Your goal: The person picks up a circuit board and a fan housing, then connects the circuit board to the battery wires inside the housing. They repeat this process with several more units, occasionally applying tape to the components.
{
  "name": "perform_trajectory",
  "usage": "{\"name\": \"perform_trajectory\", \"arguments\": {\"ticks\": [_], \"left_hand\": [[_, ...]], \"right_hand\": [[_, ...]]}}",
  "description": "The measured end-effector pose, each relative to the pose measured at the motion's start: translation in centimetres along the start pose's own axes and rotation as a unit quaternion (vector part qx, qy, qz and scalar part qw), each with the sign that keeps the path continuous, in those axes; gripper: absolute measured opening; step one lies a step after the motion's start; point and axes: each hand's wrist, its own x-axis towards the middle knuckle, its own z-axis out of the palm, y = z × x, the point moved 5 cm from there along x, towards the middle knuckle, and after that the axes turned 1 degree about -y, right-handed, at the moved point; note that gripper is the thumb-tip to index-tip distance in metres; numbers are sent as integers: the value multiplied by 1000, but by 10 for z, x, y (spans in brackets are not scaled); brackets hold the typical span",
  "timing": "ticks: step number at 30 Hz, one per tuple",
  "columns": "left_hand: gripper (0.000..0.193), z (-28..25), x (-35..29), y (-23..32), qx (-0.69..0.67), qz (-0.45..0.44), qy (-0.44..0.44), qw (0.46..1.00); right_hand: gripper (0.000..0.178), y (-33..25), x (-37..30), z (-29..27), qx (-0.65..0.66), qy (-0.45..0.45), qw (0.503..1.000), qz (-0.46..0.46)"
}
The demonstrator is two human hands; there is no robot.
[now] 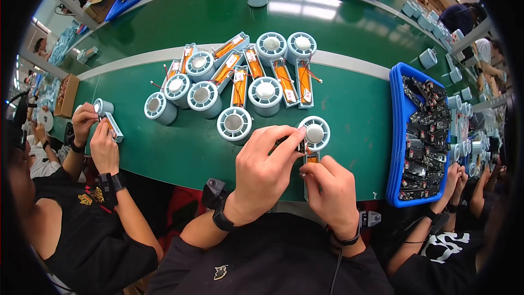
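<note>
In front of me a light-blue device (315,133) with a round ribbed head and a silver disc lies on the green bench. An orange battery (313,159) shows in its handle, partly hidden by my hands. My left hand (261,158) is closed over a small black circuit board (299,143) beside the round head; fingers cover most of the board. Just below it, my right hand (332,190) is pinched near the handle, with a tiny pale piece at its fingertips, too small to name. Thin reddish wires run between the hands.
Several similar devices (233,124) with orange batteries lie beyond my hands. On the right, a blue tray (394,136) is filled with black circuit boards. A co-worker's hands (103,141) handle another device on the left. A pale rail (349,64) crosses the bench further back.
</note>
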Motion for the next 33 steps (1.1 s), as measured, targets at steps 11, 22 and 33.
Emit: {"name": "perform_trajectory", "arguments": {"ticks": [11,22,33], "left_hand": [[46,-3,-20,2,-23,0,-148,989],[45,-5,-21,-4,-224,-74,-160,958],[39,3,-29,-9,-168,-7,-143,975]], "right_hand": [[13,24,-11,3,245,157,947,133],[20,16,-4,4,198,167,966,15],[30,20,-8,4,282,107,953,29]]}}
